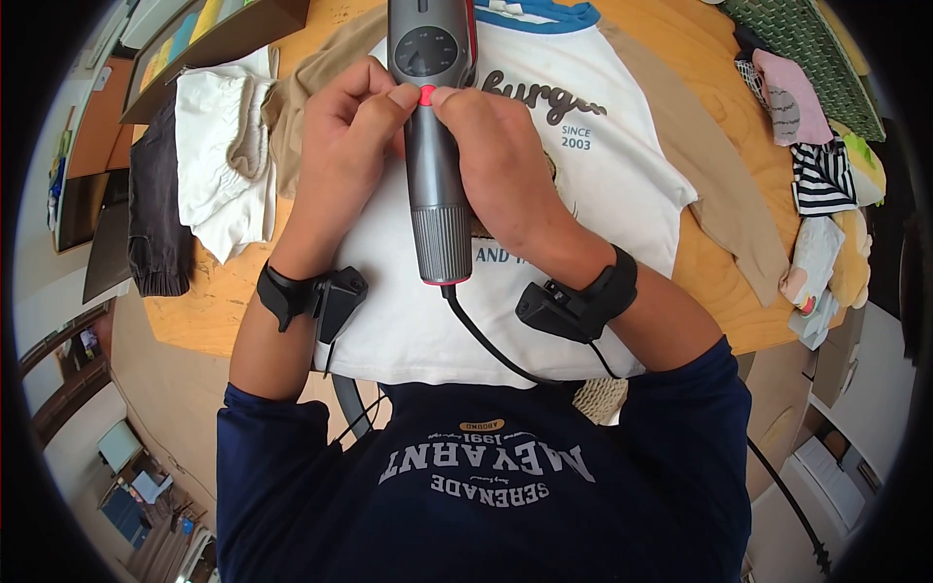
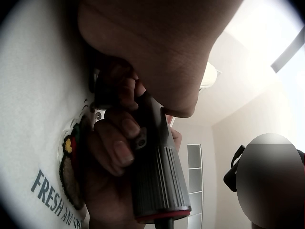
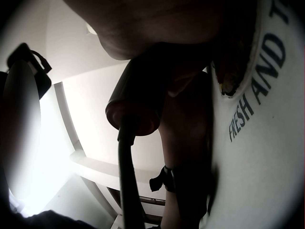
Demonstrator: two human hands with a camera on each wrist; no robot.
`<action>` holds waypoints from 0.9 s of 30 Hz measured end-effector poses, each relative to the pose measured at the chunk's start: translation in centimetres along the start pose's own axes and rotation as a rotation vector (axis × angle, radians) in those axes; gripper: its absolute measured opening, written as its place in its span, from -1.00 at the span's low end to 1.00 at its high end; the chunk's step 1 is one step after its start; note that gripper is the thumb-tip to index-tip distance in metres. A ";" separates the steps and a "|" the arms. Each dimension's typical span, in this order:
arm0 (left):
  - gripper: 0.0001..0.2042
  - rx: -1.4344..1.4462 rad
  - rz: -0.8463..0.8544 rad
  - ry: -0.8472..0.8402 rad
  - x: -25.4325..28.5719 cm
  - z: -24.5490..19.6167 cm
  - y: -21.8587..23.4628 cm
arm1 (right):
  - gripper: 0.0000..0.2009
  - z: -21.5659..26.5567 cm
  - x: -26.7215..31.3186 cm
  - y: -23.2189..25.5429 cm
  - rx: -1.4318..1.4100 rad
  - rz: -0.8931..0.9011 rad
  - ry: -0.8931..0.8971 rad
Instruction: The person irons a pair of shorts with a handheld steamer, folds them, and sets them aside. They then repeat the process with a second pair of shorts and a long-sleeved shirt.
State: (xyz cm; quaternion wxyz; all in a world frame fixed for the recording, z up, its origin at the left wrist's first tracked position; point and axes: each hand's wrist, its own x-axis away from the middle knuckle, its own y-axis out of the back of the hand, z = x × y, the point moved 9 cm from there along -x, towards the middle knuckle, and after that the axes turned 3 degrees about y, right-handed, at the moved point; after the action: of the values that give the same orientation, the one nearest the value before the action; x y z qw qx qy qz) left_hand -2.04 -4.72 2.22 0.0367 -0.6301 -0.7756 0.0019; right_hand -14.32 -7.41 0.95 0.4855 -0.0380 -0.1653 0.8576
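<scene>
Both hands hold a grey handheld garment steamer over a white shirt with tan sleeves, a blue collar and a burger print. The left hand has its thumb at the steamer's red button, its fingers curled at the far side. From the other side, the right hand brings its thumb to the same button, and its curled fingers show under the handle in the left wrist view. A round dark dial sits above the button. The black cord leaves the handle's ribbed end.
The shirt lies on a wooden table. Folded white trousers and dark trousers are at the left, near a box. Several small garments line the right edge beside a green woven basket. The cord runs toward the person's body.
</scene>
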 end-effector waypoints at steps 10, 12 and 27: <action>-0.79 -0.001 0.008 0.006 -0.1 0.4 0.2 | -0.60 -0.1 0.1 -0.1 -0.020 0.013 -0.023; -0.79 0.002 0.007 0.004 -0.1 0.4 0.1 | -0.60 -0.1 0.0 -0.1 -0.028 0.007 -0.014; -0.79 -0.009 0.000 0.005 -0.1 0.2 0.1 | -0.59 0.0 0.0 -0.2 -0.025 0.024 -0.011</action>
State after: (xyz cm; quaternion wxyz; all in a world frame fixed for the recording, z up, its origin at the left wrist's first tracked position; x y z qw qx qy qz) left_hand -1.97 -4.75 1.97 0.0359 -0.6305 -0.7754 -0.0031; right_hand -14.17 -7.31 0.99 0.4735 -0.0413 -0.1781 0.8616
